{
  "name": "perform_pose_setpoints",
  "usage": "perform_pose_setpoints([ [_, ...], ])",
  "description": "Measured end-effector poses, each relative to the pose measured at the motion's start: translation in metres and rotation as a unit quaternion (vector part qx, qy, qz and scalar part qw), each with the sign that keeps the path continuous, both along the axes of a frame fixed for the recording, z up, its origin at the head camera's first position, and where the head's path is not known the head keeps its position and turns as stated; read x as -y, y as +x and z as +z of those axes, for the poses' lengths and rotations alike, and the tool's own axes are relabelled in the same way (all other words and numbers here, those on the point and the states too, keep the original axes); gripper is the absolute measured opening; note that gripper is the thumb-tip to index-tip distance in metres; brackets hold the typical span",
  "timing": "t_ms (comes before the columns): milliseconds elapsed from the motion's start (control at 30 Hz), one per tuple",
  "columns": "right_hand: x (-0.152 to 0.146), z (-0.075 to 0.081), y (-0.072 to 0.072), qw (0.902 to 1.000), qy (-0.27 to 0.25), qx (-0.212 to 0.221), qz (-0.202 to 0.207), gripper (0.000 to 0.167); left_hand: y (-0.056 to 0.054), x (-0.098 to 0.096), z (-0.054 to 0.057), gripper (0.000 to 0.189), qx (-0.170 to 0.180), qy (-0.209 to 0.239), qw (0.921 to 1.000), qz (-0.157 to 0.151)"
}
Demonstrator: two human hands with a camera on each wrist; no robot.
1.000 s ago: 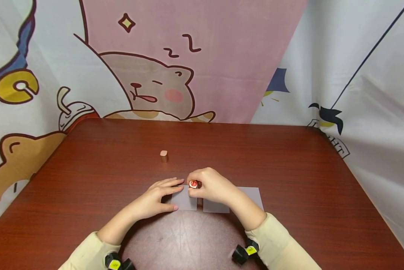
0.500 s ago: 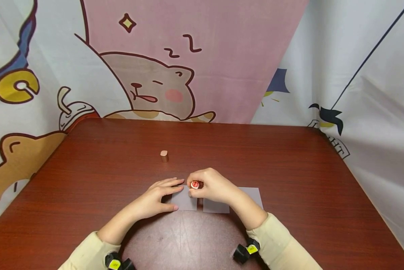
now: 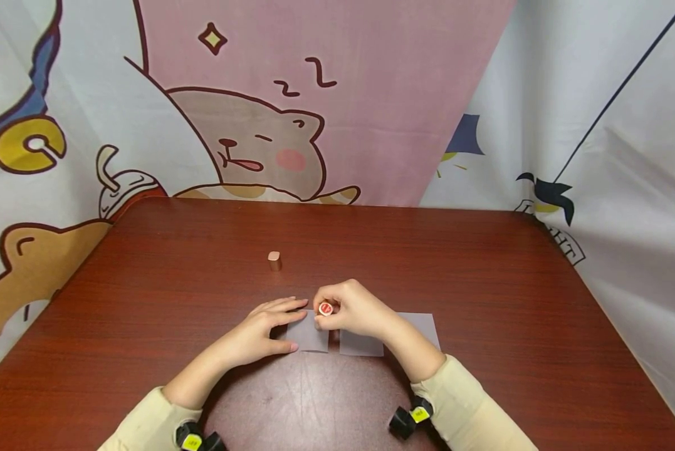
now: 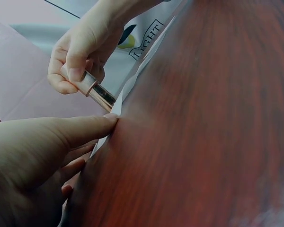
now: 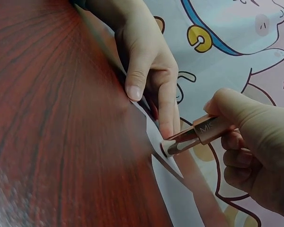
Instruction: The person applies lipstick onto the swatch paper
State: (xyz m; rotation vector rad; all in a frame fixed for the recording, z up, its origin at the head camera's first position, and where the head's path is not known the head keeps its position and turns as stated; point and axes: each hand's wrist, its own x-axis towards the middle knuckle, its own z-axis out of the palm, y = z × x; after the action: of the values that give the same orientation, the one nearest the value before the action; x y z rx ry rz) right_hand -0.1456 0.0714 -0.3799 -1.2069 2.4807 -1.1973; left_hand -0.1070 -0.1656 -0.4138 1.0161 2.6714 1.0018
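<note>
My right hand (image 3: 356, 308) pinches a rose-gold lipstick tube (image 5: 212, 129), its red-labelled base (image 3: 326, 309) facing up. The tube's lower end meets a pale grey sheet of paper (image 3: 314, 341); in the right wrist view it leans at a slant. Flat on that sheet's left side lies my left hand (image 3: 264, 331), fingers spread, with the thumb (image 4: 92, 128) on its near edge. That edge bows up slightly. Back on the table stands a small rose-gold cap-like piece (image 3: 274, 261). The mark under the tip, if any, is hidden.
To the right, under my right forearm, lies more grey paper (image 3: 361, 346), with a corner (image 3: 422, 324) past the wrist. A narrow gap parts it from the left sheet. The red-brown table (image 3: 455, 263) reaches back to a printed cloth (image 3: 382, 106).
The left sheet's near edge lay flat earlier and is now slightly bowed. The lipstick has shifted a little right over the second, and the left hand stays in place.
</note>
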Motion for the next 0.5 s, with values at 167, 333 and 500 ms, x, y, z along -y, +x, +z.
perform_pose_setpoints([
  [167,0.0049,0.0004,0.0025,0.9999,0.007,-0.008,-0.008,0.014,0.0001,0.0,0.0011,0.058,0.002,0.002,1.0,-0.001],
  [333,0.007,0.001,0.0069,0.9999,0.012,0.001,0.0,0.015,0.0004,0.0004,0.0009,0.058,-0.004,-0.002,1.0,-0.002],
  [500,0.001,0.0006,0.0082,0.9999,0.005,0.004,-0.016,0.009,0.0005,0.0,0.0007,0.058,-0.006,-0.003,1.0,-0.003],
])
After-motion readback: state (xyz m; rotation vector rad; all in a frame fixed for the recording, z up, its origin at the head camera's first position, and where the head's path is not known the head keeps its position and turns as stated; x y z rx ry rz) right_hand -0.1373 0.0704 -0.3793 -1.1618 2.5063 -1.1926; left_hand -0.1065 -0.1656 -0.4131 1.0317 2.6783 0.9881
